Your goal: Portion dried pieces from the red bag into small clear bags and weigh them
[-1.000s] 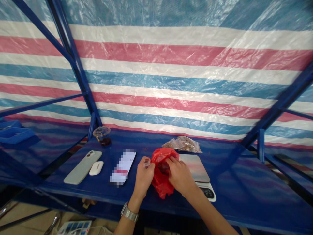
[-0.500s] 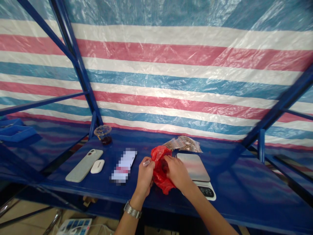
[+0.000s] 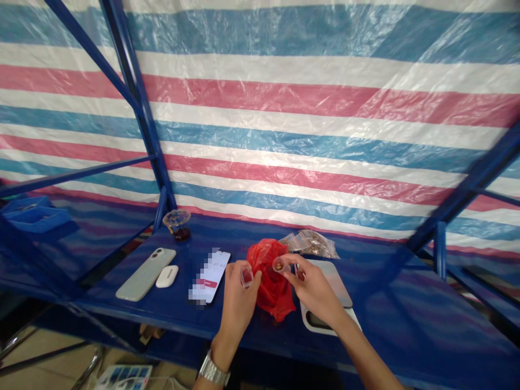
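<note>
Left hand [image 3: 239, 306] grips a clear cup [image 3: 246, 276], right hand [image 3: 312, 292] another cup [image 3: 280, 265].

clear cup [image 3: 246, 276] in left hand [image 3: 240, 300], 2nd cup [image 3: 280, 264] in right hand [image 3: 312, 292]

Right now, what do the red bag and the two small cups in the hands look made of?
Red bag: thin plastic film, glossy, with crinkled folds. Left cup and right cup: probably clear plastic, see-through with bright highlights; too small to rule out glass.
</note>
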Demonstrator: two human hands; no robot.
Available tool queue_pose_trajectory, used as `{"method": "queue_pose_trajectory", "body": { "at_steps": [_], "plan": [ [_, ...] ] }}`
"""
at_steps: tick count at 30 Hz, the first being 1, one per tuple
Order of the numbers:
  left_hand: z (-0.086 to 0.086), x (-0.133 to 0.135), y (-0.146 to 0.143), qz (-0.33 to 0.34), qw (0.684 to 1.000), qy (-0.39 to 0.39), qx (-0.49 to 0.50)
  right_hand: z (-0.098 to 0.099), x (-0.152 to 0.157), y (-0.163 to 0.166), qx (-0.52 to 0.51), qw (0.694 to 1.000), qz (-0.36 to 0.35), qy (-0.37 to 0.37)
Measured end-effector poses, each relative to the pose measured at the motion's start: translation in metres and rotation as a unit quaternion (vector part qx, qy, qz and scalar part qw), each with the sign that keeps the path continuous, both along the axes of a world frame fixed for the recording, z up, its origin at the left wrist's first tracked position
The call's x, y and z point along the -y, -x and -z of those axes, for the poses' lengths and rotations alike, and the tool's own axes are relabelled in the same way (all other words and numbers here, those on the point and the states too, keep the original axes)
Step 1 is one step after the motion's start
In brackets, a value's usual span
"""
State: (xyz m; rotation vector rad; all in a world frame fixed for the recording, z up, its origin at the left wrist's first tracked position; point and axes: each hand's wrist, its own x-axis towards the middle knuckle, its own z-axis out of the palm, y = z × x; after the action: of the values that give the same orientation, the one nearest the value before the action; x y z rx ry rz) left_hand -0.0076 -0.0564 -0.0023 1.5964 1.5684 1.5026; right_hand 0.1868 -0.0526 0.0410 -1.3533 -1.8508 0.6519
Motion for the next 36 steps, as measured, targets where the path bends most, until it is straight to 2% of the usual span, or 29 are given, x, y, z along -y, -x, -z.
{"method": "queue_pose_trajectory", "body": {
  "at_steps": [3,6,10,12,17,21,24,26,28,32,34,36],
  "plan": [
    [-0.001,0.005,-0.005,-0.011,1.000,-0.014,-0.002,-0.021,0.016,0.015,0.007,0.998,-0.032,-0.048],
    [0.001,0.000,-0.015,0.021,1.000,-0.007,-0.001,-0.033,0.023,0.030,0.105,0.988,-0.049,-0.107],
    [0.005,-0.017,-0.028,0.119,0.992,-0.013,0.028,-0.030,0.012,0.033,0.272,0.945,-0.058,-0.173],
    [0.007,-0.025,-0.031,0.135,0.990,-0.016,0.031,-0.025,0.004,0.028,0.311,0.929,-0.059,-0.194],
    [0.009,-0.030,-0.026,0.132,0.991,-0.012,-0.018,-0.015,-0.006,0.018,0.326,0.913,-0.071,-0.234],
    [0.007,-0.027,-0.022,0.125,0.991,-0.006,-0.039,-0.013,-0.003,0.020,0.293,0.922,-0.074,-0.243],
    [0.003,-0.023,-0.018,0.114,0.993,-0.003,-0.035,-0.013,-0.002,0.016,0.240,0.940,-0.034,-0.241],
    [0.000,-0.017,-0.013,0.101,0.994,-0.002,-0.029,-0.010,-0.001,0.000,0.198,0.953,0.029,-0.228],
    [-0.003,-0.009,-0.005,0.084,0.996,-0.010,-0.025,-0.001,-0.001,-0.032,0.164,0.958,0.110,-0.206],
    [-0.011,0.013,0.009,0.078,0.996,-0.023,0.018,0.041,0.002,-0.125,0.098,0.943,0.308,-0.083],
    [-0.018,0.021,0.009,0.115,0.992,-0.009,0.059,0.065,0.006,-0.164,0.099,0.933,0.344,-0.030],
    [-0.027,0.025,0.002,0.169,0.981,0.006,0.096,0.085,0.013,-0.186,0.120,0.930,0.348,-0.006]
  ]
}}
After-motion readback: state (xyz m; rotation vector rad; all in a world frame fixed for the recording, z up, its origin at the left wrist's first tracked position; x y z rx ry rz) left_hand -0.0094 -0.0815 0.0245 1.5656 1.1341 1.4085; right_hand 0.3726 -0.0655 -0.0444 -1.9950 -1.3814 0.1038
